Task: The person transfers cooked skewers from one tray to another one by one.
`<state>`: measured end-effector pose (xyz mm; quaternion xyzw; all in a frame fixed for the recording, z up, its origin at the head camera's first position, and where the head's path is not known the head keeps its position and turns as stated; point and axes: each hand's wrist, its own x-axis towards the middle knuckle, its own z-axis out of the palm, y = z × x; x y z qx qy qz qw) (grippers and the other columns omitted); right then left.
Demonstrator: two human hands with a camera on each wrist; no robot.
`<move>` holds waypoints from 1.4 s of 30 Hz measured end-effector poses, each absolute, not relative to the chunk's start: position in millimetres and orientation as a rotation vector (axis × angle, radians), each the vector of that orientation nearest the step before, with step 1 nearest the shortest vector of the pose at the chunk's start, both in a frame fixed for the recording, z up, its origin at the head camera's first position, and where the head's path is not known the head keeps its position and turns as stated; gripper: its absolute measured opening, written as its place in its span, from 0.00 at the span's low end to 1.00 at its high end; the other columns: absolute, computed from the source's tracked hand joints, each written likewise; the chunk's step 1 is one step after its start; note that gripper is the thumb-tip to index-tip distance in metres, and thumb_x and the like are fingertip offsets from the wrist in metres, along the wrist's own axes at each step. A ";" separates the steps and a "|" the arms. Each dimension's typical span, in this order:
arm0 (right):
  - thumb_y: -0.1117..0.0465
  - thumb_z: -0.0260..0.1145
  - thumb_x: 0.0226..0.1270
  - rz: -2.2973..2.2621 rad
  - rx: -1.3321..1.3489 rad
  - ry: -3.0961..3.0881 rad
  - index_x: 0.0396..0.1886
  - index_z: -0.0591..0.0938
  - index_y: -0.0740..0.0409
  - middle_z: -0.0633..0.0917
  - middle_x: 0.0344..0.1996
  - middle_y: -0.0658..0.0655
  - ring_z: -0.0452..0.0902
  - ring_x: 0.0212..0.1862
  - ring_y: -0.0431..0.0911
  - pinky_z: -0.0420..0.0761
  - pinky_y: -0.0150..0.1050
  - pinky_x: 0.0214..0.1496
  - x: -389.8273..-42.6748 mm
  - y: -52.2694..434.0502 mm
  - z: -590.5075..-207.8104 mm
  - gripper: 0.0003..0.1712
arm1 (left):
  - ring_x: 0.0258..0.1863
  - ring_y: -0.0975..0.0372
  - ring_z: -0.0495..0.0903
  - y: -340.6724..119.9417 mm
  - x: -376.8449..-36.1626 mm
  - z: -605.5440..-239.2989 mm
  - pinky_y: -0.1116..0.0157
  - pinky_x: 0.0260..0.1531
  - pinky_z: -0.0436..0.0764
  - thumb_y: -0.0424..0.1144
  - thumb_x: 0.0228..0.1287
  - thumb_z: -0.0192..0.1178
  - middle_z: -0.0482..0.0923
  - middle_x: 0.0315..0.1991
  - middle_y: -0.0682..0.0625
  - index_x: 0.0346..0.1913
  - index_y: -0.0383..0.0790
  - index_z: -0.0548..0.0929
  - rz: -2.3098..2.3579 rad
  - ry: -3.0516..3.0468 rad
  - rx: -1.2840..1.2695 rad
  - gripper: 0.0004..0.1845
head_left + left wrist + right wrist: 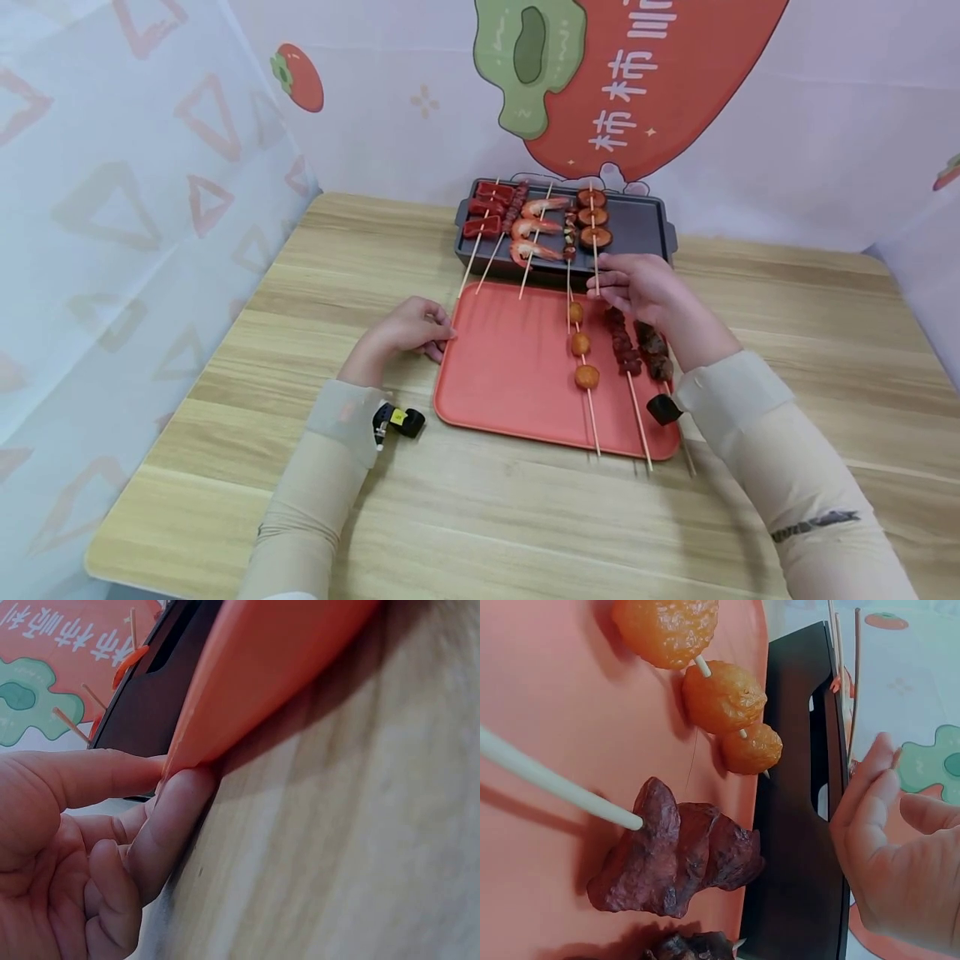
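My left hand (416, 327) pinches the left rim of a red-orange tray (510, 367) between thumb and fingers. In the left wrist view the tray edge (247, 690) sits tilted over the wood. My right hand (637, 287) is at the lower end of a skewer of round brown-edged slices (595, 218) lying on a dark grill pan (637, 221). The stick crosses in front of its fingers, and the right wrist view shows the thumb apart from the fingers. An orange-ball skewer (581, 343), a dark red meat skewer (624, 343) and a browner meat skewer (656, 354) lie on the tray.
Also on the pan are a red block skewer (483, 208), a thin dark red skewer (514, 208), a shrimp skewer (537, 229) and a small-piece skewer (570, 233). Their sticks overhang its front edge. A printed cloth wall (390, 125) stands behind the wooden table (270, 400).
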<state>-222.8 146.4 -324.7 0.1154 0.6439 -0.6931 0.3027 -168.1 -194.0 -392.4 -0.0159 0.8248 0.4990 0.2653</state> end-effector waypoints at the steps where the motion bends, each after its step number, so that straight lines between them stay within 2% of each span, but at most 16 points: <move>1: 0.51 0.53 0.78 -1.833 0.297 1.715 0.66 0.69 0.58 0.87 0.26 0.50 0.86 0.29 0.40 0.80 0.25 0.31 -223.8 146.0 -325.0 0.24 | 0.18 0.64 0.83 -194.1 -168.2 -392.5 0.72 0.18 0.73 0.33 0.70 0.59 0.78 0.25 0.50 0.40 0.31 0.78 1.348 2.229 -0.046 0.06; 9: 0.50 0.49 0.80 -1.789 0.260 1.789 0.68 0.68 0.56 0.83 0.24 0.49 0.85 0.27 0.39 0.78 0.25 0.31 -226.3 142.5 -325.8 0.24 | 0.18 0.65 0.83 -195.5 -168.7 -393.1 0.72 0.17 0.71 0.34 0.70 0.59 0.79 0.23 0.51 0.40 0.31 0.77 1.338 2.232 -0.047 0.06; 19: 0.56 0.52 0.79 -1.830 0.312 1.742 0.57 0.74 0.58 0.85 0.24 0.50 0.86 0.27 0.40 0.79 0.26 0.29 -228.6 143.8 -328.8 0.15 | 0.18 0.64 0.83 -194.5 -169.6 -391.4 0.71 0.19 0.72 0.34 0.71 0.58 0.79 0.25 0.51 0.41 0.33 0.78 1.307 2.240 -0.058 0.06; 30: 0.57 0.52 0.79 -1.857 0.289 1.793 0.63 0.71 0.62 0.87 0.28 0.50 0.86 0.30 0.39 0.80 0.25 0.33 -220.1 142.8 -334.8 0.20 | 0.18 0.64 0.83 -193.7 -168.9 -391.8 0.71 0.18 0.71 0.34 0.71 0.58 0.78 0.24 0.51 0.40 0.33 0.78 1.310 2.235 -0.062 0.06; 42: 0.58 0.54 0.78 -1.880 0.311 1.797 0.60 0.73 0.62 0.87 0.28 0.51 0.86 0.30 0.40 0.81 0.27 0.33 -216.4 141.7 -335.6 0.17 | 0.18 0.63 0.83 -194.3 -166.9 -391.0 0.72 0.17 0.72 0.33 0.70 0.59 0.78 0.24 0.50 0.39 0.33 0.78 1.344 2.220 -0.067 0.05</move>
